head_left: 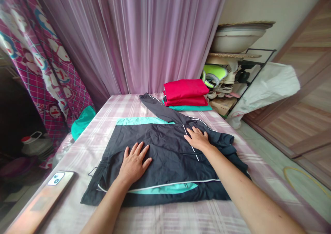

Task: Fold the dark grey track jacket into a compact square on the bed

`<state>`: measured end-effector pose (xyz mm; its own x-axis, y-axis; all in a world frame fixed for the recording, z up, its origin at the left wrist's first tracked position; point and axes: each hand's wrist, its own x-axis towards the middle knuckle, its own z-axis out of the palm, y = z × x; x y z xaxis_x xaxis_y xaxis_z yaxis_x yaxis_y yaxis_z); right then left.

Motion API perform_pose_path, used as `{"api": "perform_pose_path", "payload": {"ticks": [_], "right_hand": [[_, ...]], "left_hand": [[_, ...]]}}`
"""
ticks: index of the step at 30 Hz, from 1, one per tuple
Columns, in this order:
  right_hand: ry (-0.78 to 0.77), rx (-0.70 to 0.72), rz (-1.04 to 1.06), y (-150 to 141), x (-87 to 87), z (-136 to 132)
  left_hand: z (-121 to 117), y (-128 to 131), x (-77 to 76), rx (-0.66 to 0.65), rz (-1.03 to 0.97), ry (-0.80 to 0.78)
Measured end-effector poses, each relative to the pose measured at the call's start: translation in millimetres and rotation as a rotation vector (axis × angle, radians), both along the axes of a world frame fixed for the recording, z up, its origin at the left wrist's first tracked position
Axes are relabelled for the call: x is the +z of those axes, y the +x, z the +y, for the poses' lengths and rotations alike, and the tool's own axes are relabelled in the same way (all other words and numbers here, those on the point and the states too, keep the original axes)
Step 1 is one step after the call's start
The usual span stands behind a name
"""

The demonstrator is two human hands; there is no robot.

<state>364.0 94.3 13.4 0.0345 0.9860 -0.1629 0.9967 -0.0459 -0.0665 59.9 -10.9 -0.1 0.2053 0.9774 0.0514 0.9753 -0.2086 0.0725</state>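
A dark navy track jacket with teal panels and white piping lies spread on the bed, one sleeve stretching away toward the far end. My left hand presses flat on the jacket's middle, fingers spread. My right hand rests flat on the jacket's upper right part, close to a white-piped zip line. Neither hand grips the cloth.
A folded red and teal clothing stack sits at the bed's far end. A smartphone lies along the left edge, a teal cloth bunches at the left side. Curtains hang behind; a shoe rack stands right.
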Motion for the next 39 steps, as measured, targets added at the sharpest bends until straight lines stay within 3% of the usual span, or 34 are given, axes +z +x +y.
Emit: {"api": "perform_pose_path", "payload": {"ticks": [4,8,11,14,17,21,25,28,31,34,39], "right_hand": [[0.172,0.033,0.033,-26,4.3,-7],[0.091,0.115,0.068,-37,1.9,-5],[0.150,0.141,0.111,-27,11.5,11],[0.228,0.108,0.136,-11,27.7,40],[0.244,0.022,0.124,6,38.7,74],[0.055,-0.139,0.182,29,37.1,106],[-0.063,-0.197,0.250,45,27.0,117],[-0.090,-0.200,0.292,53,23.1,119],[-0.077,-0.193,0.320,57,23.9,118],[-0.044,-0.206,0.419,62,28.1,113],[0.017,-0.149,0.657,74,45.1,80]], "left_hand": [[0,1,0.5,-0.002,-0.017,-0.002],[1,-3,-5.8,-0.011,-0.075,0.007],[5,-13,-9.3,-0.018,-0.168,-0.021],[18,-28,0.3,-0.008,-0.287,-0.101],[49,-43,24.5,0.025,-0.318,-0.153],[116,-61,54.9,0.098,-0.032,-0.070],[177,-76,59.0,0.114,0.198,-0.029],[200,-84,55.1,0.123,0.239,-0.073],[206,-92,60.9,0.120,0.268,-0.101],[198,-100,76.0,0.075,0.285,-0.066],[156,-115,93.1,-0.026,0.293,0.043]]}}
